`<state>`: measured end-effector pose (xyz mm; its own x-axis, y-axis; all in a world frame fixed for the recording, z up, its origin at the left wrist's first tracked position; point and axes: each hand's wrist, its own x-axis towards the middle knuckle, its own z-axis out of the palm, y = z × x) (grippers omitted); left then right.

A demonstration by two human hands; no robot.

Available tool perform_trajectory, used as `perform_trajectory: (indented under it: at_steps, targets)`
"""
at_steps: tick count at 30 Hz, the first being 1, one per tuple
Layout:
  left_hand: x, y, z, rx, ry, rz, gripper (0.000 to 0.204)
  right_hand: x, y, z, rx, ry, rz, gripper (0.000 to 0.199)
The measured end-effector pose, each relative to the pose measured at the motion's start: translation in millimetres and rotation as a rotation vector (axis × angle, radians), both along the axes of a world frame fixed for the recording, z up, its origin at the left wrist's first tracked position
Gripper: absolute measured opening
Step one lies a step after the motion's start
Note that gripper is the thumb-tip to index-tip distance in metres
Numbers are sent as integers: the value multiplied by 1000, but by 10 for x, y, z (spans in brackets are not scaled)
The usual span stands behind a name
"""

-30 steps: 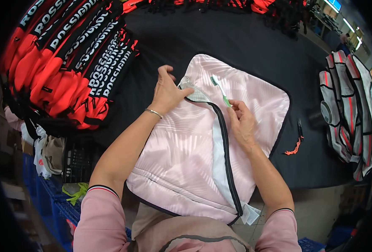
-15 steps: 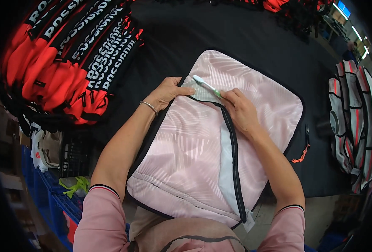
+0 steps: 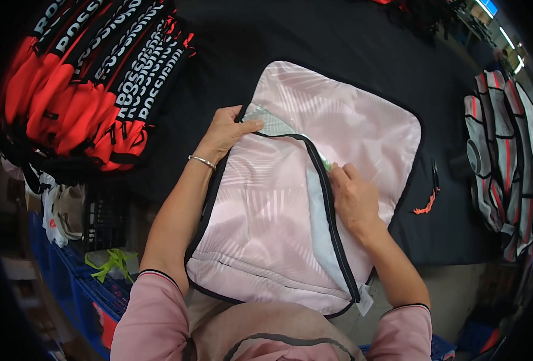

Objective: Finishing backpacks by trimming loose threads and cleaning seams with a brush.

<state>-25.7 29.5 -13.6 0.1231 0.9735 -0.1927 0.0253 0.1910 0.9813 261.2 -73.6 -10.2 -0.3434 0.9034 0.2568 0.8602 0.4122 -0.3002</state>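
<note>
A pale pink patterned fabric bag with black bound edges lies flat on the black table in front of me. A black zip crosses it, gaping along its length, with white lining showing inside. At the far left edge my left hand pinches the bag's binding, thumb on top. My right hand, right of the zip, is closed round a toothbrush. Only a green and white bit of that toothbrush shows; its head is hidden around the zip edge.
Red and black bags are stacked at the far left, and grey bags with red trim at the right. Snips with an orange cord lie right of the pink bag. A black crate is at the lower left.
My right hand has moved slightly toward me, and the toothbrush head, visible before on the fabric by my left hand, is now out of sight. The view has shifted a little.
</note>
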Motion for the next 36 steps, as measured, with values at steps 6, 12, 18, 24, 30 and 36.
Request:
perform_trajectory:
  at_steps: [6, 12, 18, 24, 30, 36]
  targets:
    - [546, -203, 444, 1235, 1190, -38, 65, -31, -303, -40, -80, 41, -123, 23]
    - [516, -386, 72, 942, 1063, -573, 32, 81, -401, 10, -74, 59, -80, 26]
    - [544, -469, -41, 1070, 859, -423, 10, 53, -245, 108, -49, -1, -12, 26]
    - [481, -438, -92, 1138, 806, -343, 14, 301, -778, 327, -188, -69, 121, 22]
    - [526, -459, -60, 1164, 816, -342, 13, 216, -723, 263, -151, -45, 73, 17]
    - [412, -438, -33, 1054, 882, -400, 17, 322, -1207, 276, -198, -55, 135, 25]
